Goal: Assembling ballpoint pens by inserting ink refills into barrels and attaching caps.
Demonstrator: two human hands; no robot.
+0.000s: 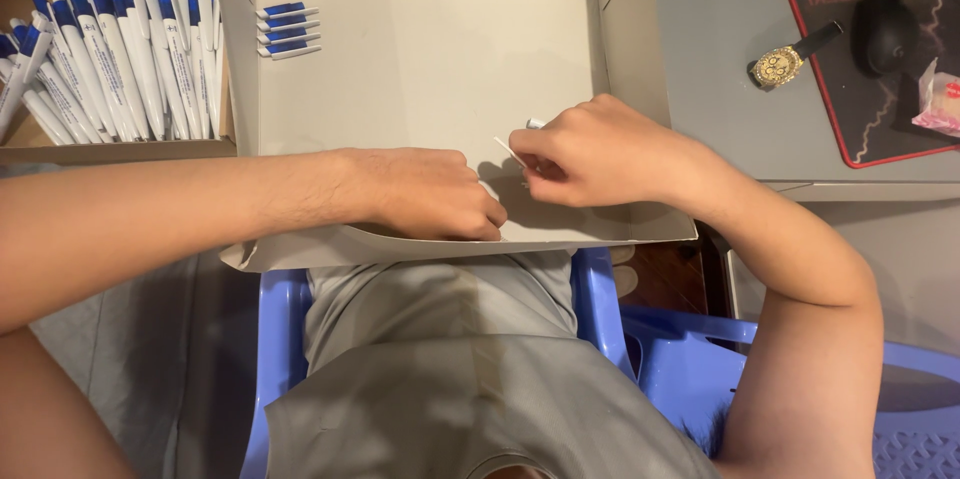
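Both hands work inside a shallow white cardboard box (620, 59) resting on my lap. My left hand (425, 194) is closed into a fist at the box's near edge; whatever it holds is hidden under the fingers. My right hand (590, 149) is closed around a white pen part (535, 124), whose tip pokes out above the knuckles, and pinches a thin white refill (507, 150) pointing toward the left hand. Several assembled white-and-blue pens (288, 31) lie in the box's far left corner.
A brown box (120, 151) at the left is packed with several white-and-blue pens (110, 49). On the grey desk at the right lie a gold wristwatch (782, 63), a black mouse (885, 31) on a red-edged mat, and a small packet (940, 99). Blue plastic chairs (680, 359) sit below.
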